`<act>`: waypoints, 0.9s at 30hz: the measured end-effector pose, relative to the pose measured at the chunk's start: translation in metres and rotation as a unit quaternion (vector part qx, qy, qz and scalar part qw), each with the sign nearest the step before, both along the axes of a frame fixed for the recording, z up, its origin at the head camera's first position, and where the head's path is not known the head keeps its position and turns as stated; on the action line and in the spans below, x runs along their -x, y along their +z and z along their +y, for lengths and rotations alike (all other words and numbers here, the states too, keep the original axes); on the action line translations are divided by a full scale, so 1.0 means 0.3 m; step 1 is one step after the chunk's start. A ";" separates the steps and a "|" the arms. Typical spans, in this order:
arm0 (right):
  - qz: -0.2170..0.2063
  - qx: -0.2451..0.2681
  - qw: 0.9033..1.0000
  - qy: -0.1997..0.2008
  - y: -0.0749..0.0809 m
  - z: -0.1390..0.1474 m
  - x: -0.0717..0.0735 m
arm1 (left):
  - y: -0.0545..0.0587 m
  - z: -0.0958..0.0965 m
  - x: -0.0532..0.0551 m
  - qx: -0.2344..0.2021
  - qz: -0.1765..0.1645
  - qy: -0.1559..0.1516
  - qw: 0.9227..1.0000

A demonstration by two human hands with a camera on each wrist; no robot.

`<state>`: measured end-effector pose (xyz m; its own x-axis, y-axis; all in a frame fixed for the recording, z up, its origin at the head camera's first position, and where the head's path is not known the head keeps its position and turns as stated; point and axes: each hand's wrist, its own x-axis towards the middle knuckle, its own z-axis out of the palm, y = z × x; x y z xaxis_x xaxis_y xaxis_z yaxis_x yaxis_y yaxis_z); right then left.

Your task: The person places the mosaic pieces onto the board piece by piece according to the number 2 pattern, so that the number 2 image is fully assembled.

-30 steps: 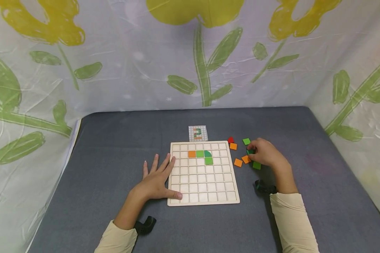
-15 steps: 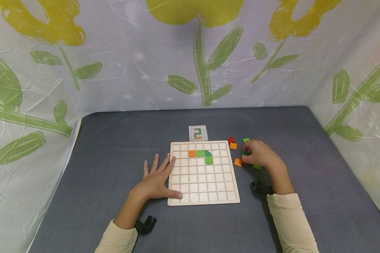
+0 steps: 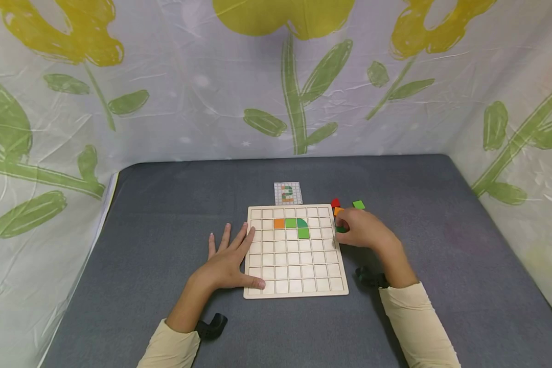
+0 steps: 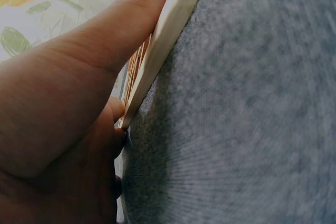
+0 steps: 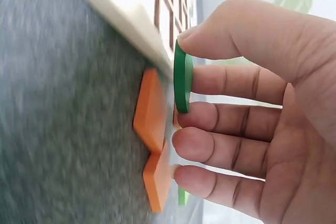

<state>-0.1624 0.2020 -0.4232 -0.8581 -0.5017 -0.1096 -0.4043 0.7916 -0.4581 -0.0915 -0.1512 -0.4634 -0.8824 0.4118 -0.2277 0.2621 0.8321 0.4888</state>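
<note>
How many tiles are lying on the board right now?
4: an orange square, green square and dark green quarter-round in one row, left to right; another green square below the quarter-round. None seems hidden.

Soft, even light in the head view, faint glare on the pale backdrop (image 3: 188,97), a dark shadow on the table (image 3: 175,204) beside the right sleeve (image 3: 418,327), left wrist view dimmer, left hand (image 4: 68,108) partly shaded, right wrist view brighter, table blurred there.
</note>
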 end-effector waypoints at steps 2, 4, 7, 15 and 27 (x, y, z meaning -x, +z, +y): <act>0.002 -0.002 1.000 0.009 0.001 -0.019 -0.007 | 0.001 0.000 0.000 -0.002 0.000 0.000 1.000; 0.003 -0.005 1.000 0.015 0.001 -0.040 -0.013 | 0.002 0.000 0.000 -0.001 -0.002 0.000 1.000; 0.003 -0.012 1.000 0.025 0.000 -0.070 -0.021 | 0.002 -0.001 0.001 0.002 -0.003 0.000 1.000; 0.029 -0.020 0.998 0.056 -0.008 -0.132 -0.045 | 0.005 0.000 0.003 0.004 -0.005 0.003 1.000; 0.084 -0.024 0.993 0.084 -0.029 -0.195 -0.074 | -0.010 -0.004 0.007 0.006 -0.005 0.001 1.000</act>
